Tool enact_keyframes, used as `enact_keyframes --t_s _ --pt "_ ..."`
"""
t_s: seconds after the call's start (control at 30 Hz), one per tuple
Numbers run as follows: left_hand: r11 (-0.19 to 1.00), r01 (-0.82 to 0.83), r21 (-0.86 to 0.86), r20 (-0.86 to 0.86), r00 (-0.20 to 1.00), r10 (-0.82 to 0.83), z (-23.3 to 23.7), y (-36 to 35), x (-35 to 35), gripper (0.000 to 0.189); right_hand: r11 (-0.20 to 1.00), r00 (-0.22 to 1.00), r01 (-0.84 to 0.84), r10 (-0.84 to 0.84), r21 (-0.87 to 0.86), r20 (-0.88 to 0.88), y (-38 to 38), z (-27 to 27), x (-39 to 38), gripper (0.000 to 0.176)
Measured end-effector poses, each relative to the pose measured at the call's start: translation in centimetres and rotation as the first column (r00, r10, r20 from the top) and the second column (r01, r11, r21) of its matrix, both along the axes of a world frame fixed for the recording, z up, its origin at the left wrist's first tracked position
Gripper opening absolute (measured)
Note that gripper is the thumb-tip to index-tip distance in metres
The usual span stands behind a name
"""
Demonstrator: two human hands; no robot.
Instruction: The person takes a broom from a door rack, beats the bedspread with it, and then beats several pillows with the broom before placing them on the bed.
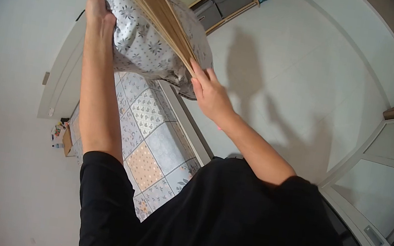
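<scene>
My left hand (100,9) grips the left edge of a plump pillow (138,36), white with a grey flower print, and holds it up in front of me. Closed around the gathered end of a stick broom (175,34) is my right hand (212,95). The broom's long, thin tan bristles fan out toward the upper left and lie across the face of the pillow. Below the pillow is a bed with a patchwork-print sheet (146,166).
A pale headboard (63,71) stands along the left wall. Wooden shelving with grey storage bins (234,2) is at the top, above the tiled floor (288,65). White-framed cabinet doors (377,187) are at the right. Small items (59,133) sit beside the bed.
</scene>
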State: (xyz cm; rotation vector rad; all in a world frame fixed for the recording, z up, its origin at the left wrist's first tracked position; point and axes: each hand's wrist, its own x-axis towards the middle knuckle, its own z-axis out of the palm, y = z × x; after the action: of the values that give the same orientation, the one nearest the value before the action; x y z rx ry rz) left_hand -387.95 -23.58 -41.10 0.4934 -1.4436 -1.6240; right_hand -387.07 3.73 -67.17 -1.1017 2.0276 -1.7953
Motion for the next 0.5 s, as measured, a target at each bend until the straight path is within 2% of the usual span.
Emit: enact_keyframes --t_s 0.03,0.13,0.2,0.23,0.3,0.37,0.4,0.43,0.47,0.5 --pt "0.999 0.040 -0.013 -0.051 0.998 -0.041 0.6 0.6 0.1 0.043 0.990 0.999 -0.035 0.039 0.139 -0.027 -1.1 -1.2 0.5 0.053" --pt "0.992 0.114 -0.052 -0.086 0.989 -0.119 1.1 1.2 -0.8 0.041 0.833 0.942 -0.234 0.067 0.502 0.328 1.3 -16.7 -4.0 0.050" --pt "0.990 0.064 -0.128 -0.110 0.991 -0.078 1.3 -0.5 -1.3 0.041 0.827 0.970 -0.159 0.030 0.539 0.241 4.7 -21.0 -5.7 0.047" --pt "0.990 0.001 -0.142 -0.060 0.998 -0.009 1.8 0.1 -1.5 0.043 0.822 0.969 -0.173 0.045 0.542 0.242 4.1 -18.9 -5.9 0.047" --pt "0.989 -0.096 -0.116 0.014 0.995 0.099 1.5 1.5 -0.7 0.045 0.966 0.956 0.098 -0.158 0.240 0.246 3.9 -9.1 -4.9 0.044" --pt "0.963 -0.203 -0.176 0.082 0.972 0.219 1.3 0.9 -0.9 0.041 0.995 0.989 0.088 -0.082 -0.042 0.124 2.2 -0.6 -3.8 0.045" --pt "0.964 -0.212 -0.163 0.085 0.970 0.228 0.8 -0.1 -0.6 0.041 0.998 0.999 0.051 -0.051 -0.047 -0.003 1.4 3.1 -2.4 0.045" --pt "0.974 -0.158 -0.163 0.040 0.985 0.166 0.5 -0.9 -0.5 0.040 0.998 0.991 0.019 -0.026 -0.058 -0.130 0.7 5.5 -1.8 0.045" --pt "0.980 -0.095 -0.174 -0.011 0.995 0.094 0.9 -1.1 -0.9 0.040 0.998 0.990 0.025 -0.034 -0.061 -0.137 0.3 5.1 -1.6 0.045" --pt "0.981 -0.129 -0.147 0.004 0.991 0.131 1.2 0.7 -1.2 0.040 1.000 0.993 0.026 -0.025 0.008 -0.112 0.0 3.2 -1.0 0.044"
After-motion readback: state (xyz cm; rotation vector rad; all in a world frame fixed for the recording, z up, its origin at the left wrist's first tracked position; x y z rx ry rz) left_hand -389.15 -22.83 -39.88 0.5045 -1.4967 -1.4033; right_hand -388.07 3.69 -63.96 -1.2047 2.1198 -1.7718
